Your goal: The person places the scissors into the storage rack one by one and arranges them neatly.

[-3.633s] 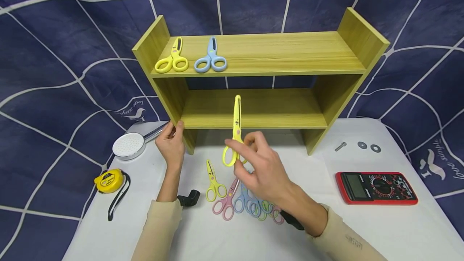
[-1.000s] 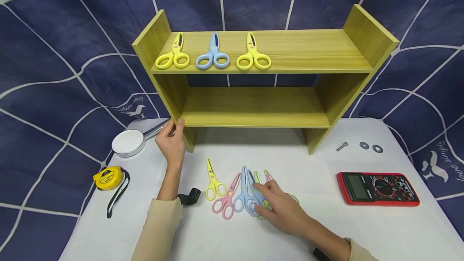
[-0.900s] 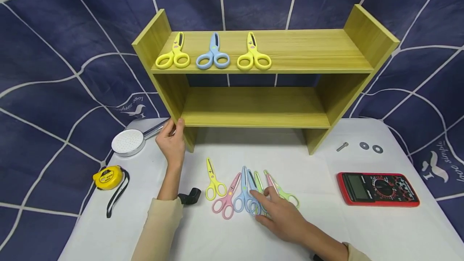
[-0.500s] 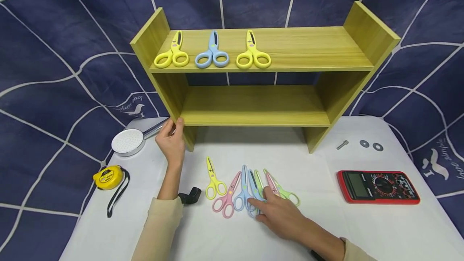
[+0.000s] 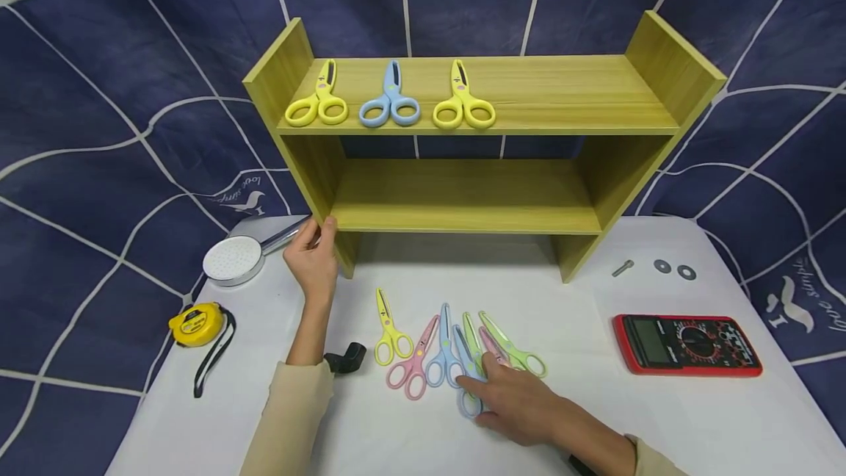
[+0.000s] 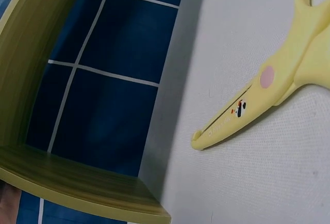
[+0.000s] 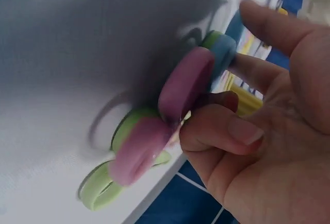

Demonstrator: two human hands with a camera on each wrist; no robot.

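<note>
My left hand (image 5: pixel 313 263) grips the left side panel of a wooden shelf (image 5: pixel 463 219), thumb in front, fingers hidden behind. My right hand (image 5: pixel 522 399) is over a group of scissors on the table, index finger at the blue scissors (image 5: pixel 469 402). In the right wrist view, its thumb stands apart and its curled fingers are against the handles of pink scissors (image 7: pixel 186 86), with green scissors (image 7: pixel 98 188) beneath. Left of these lie blue scissors (image 5: pixel 446 344), pink scissors (image 5: pixel 420 358) and yellow scissors (image 5: pixel 390 336). Yellow, blue and yellow scissors (image 5: pixel 460 98) lie spaced out on the top board.
At left are a shower head (image 5: pixel 233 261) and a yellow tape measure (image 5: pixel 197 324). A black pipe-shaped object (image 5: pixel 346 358) is beside the left forearm. At right lie a red multimeter (image 5: pixel 687 345), a bolt (image 5: pixel 623 267) and two washers (image 5: pixel 674 269).
The right hand has laid yellow scissors on the top board and come back to the group. It has shifted blue and pink scissors toward the front edge. The left hand has stayed put.
</note>
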